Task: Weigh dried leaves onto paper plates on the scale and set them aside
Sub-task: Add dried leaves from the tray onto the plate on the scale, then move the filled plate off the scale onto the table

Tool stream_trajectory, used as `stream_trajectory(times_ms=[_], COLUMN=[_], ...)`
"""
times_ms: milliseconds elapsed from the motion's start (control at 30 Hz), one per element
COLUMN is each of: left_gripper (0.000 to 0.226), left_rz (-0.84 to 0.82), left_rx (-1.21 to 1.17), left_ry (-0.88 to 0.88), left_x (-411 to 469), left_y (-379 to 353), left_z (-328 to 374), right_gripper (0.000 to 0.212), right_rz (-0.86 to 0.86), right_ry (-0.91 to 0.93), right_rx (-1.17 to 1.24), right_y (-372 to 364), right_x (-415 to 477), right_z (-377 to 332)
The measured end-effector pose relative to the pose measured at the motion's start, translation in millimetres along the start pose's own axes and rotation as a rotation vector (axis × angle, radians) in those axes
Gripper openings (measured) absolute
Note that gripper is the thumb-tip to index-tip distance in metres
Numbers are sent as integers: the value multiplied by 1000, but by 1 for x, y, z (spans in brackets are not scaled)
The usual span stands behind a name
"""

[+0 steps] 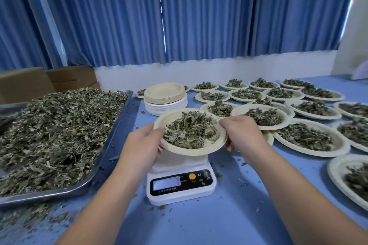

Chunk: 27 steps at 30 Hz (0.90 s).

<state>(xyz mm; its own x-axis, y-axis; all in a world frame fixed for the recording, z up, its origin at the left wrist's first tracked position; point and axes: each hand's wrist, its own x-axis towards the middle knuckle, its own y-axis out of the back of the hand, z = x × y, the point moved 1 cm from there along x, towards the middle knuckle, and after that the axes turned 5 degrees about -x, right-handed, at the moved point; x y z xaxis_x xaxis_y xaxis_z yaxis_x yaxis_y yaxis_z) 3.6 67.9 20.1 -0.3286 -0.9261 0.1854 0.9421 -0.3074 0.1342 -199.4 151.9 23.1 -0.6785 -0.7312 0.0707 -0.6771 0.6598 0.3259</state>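
A paper plate (185,150) heaped with dried leaves (190,132) is held over the white digital scale (180,182), tilted and apparently just above its platform. My left hand (142,143) grips the plate's left rim, thumb over the edge. My right hand (240,135) grips the right rim. The scale's display (166,183) is lit; its reading is too blurred to tell.
A large metal tray (111,143) piled with loose dried leaves fills the left. A stack of empty paper plates (165,97) stands behind the scale. Several filled plates (310,139) cover the blue table on the right. Cardboard boxes (47,80) and blue curtains are behind.
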Motion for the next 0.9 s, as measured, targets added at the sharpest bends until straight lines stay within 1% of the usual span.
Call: stream_trajectory(times_ms=[100,233,367,500,567,700,800,900], left_gripper=[20,19,23,25,25,26,27,27], left_rz=[-31,-104,-245,-400,-444,-455,-439,-430], left_rx=[-125,-238,-365,-460,-483,-504,-521,-513], left_ry=[58,142,184,235,258,287,301,302], left_x=[-6,-15,-34,-60,-69,-79,-83,-86], left_y=[-16,-39,-74,-118,-138,-167,-181,-194], left_z=[0,0,8,21,25,27,25,24], right_gripper=[29,22,17,17,17,19,25,28], right_rz=[30,5,18,94,119,117,124,127], right_ry=[-21,-25,-45,-47,-54,-130,-127,-120], right_rx=[14,10,-152,-356,-429,-565,-712,-852], right_y=[21,63,114,164,184,207,214,221], right_x=[-15,-34,-47,-51,-51,-48,-45,-43], right_z=[1,-4,-6,2,11,29,36,37])
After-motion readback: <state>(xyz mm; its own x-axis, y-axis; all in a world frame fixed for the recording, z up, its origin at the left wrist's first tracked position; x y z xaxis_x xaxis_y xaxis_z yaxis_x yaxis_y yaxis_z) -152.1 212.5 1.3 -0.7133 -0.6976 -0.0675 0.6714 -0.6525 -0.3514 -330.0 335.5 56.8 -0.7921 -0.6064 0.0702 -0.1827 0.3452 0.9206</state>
